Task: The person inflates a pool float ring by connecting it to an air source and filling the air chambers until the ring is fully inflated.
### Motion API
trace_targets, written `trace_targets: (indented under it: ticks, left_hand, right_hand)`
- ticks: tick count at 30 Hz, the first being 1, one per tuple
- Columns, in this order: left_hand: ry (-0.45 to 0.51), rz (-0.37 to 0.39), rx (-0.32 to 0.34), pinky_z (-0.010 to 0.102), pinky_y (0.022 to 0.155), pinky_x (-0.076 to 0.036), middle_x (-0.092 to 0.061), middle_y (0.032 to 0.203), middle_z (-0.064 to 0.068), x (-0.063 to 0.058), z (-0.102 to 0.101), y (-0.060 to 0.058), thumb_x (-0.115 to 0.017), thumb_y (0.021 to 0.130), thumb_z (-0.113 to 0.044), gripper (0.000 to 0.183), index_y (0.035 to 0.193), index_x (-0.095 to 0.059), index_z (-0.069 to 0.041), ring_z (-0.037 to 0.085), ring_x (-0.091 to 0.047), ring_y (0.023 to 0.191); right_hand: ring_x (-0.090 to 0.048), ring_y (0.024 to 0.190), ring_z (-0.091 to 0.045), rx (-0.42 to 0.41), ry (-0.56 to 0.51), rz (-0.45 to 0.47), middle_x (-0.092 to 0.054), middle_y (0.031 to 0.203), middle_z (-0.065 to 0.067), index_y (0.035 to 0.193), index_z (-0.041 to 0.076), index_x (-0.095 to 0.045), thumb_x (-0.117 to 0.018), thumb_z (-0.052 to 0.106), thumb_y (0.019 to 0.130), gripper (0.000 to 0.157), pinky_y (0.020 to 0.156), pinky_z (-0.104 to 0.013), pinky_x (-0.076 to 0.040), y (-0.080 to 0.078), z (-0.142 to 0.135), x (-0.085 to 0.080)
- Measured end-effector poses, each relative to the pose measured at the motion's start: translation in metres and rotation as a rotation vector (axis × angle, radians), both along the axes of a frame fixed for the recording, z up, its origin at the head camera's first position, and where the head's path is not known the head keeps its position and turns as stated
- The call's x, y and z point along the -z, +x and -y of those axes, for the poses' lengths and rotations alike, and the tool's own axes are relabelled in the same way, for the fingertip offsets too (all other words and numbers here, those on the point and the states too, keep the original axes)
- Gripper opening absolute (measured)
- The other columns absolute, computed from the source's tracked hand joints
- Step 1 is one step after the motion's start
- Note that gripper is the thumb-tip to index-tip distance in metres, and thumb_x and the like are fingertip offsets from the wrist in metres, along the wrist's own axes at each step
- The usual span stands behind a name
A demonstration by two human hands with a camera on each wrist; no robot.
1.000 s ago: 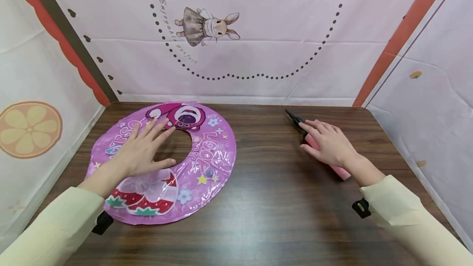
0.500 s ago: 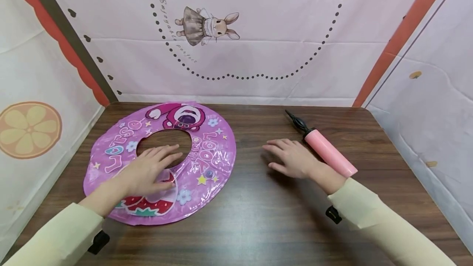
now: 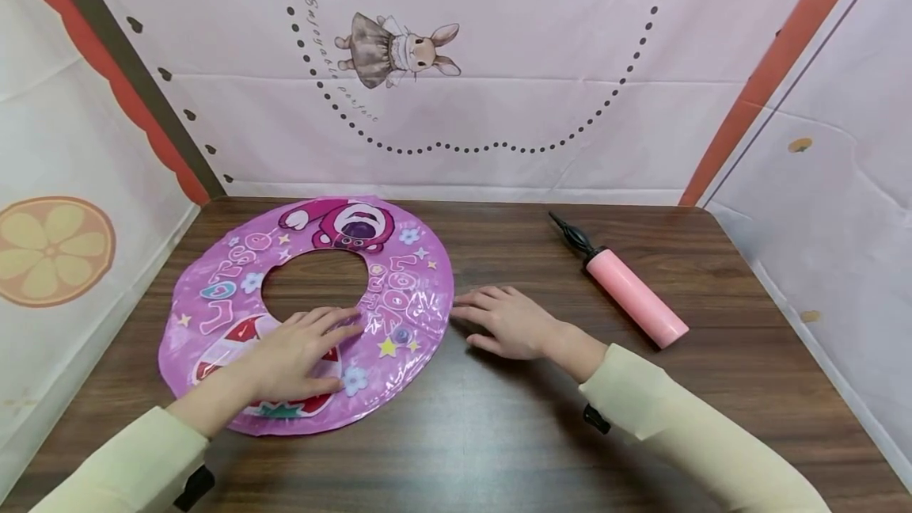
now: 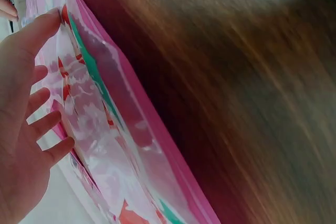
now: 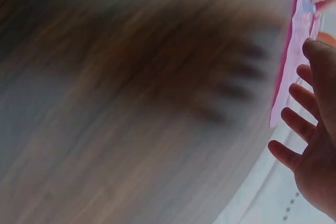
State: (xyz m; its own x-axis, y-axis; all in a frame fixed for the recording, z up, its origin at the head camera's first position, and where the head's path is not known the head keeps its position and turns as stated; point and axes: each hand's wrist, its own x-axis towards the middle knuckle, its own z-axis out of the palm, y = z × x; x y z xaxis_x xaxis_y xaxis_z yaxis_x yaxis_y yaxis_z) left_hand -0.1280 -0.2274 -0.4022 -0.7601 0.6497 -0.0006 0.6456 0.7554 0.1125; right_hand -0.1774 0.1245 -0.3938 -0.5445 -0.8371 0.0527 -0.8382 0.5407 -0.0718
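Note:
A flat pink-purple swim ring (image 3: 420, 260), printed with a bear, letters, flowers and strawberries, lies at the left of the table in the head view. Over its near part is my left hand (image 3: 295, 359), fingers spread and slightly bent; whether they touch the plastic I cannot tell. My right hand (image 3: 509, 324) hovers by the ring's right edge, palm down, holding nothing. In the right wrist view its relaxed fingers (image 5: 297, 124) hang above the wood, casting a shadow. The left wrist view shows the ring's wrinkled clear-and-pink plastic (image 4: 89, 114) close beside the left thumb.
A pink hand pump (image 3: 634, 295) with a black nozzle (image 3: 573, 236) lies slanted at the right of the dark wooden table (image 3: 470, 434). Printed cloth walls (image 3: 527, 38) stand behind the table and on both sides.
My right hand has moved left from above the pump to the swim ring's right edge. My left hand has drawn back a little toward me over the ring. Pump and ring stay put.

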Motion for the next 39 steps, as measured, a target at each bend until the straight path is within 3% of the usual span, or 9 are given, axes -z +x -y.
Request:
trace_targets:
  ticks: [9, 19, 28, 39]
  left_hand:
    - [-0.023, 0.027, 0.016, 0.049, 0.098, -0.038, -0.035, 0.145, 0.005, -0.002, -0.011, 0.0, -0.067, 0.074, -0.054, 0.075, 0.137, -0.044, -0.02, 0.026, -0.037, 0.128]
    - [-0.036, 0.061, 0.036, 0.05, 0.099, -0.038, -0.039, 0.142, 0.006, -0.004, -0.037, -0.006, -0.069, 0.072, -0.054, 0.077, 0.135, -0.047, -0.018, 0.028, -0.038, 0.126]
    - [-0.069, 0.106, 0.057, 0.051, 0.106, -0.03, -0.035, 0.145, 0.008, -0.006, -0.059, -0.013, -0.067, 0.075, -0.052, 0.077, 0.138, -0.043, -0.016, 0.03, -0.032, 0.133]
    - [-0.094, 0.128, 0.063, 0.048, 0.108, -0.028, -0.034, 0.145, 0.008, -0.009, -0.084, -0.02, -0.066, 0.076, -0.053, 0.075, 0.139, -0.041, -0.02, 0.027, -0.032, 0.132]
  right_hand:
    - [-0.038, 0.129, -0.023, -0.025, 0.084, -0.01, -0.044, 0.14, 0.0, 0.136, 0.024, -0.045, -0.049, 0.039, 0.093, 0.046, 0.1, -0.049, -0.036, 0.005, 0.017, 0.005]
    - [-0.043, 0.125, -0.024, 0.02, 0.038, -0.012, -0.05, 0.135, 0.0, 0.129, 0.021, -0.052, -0.053, 0.037, 0.092, 0.041, 0.099, -0.049, -0.036, -0.002, -0.001, 0.006]
    - [-0.044, 0.124, -0.025, 0.061, 0.019, -0.006, -0.052, 0.133, -0.001, 0.125, 0.02, -0.056, -0.055, 0.035, 0.091, 0.037, 0.096, -0.05, -0.038, -0.011, -0.017, 0.005]
    - [-0.046, 0.12, -0.027, 0.125, 0.014, 0.016, -0.055, 0.129, -0.004, 0.124, 0.016, -0.056, -0.056, 0.032, 0.091, 0.037, 0.095, -0.052, -0.039, -0.021, -0.032, 0.002]
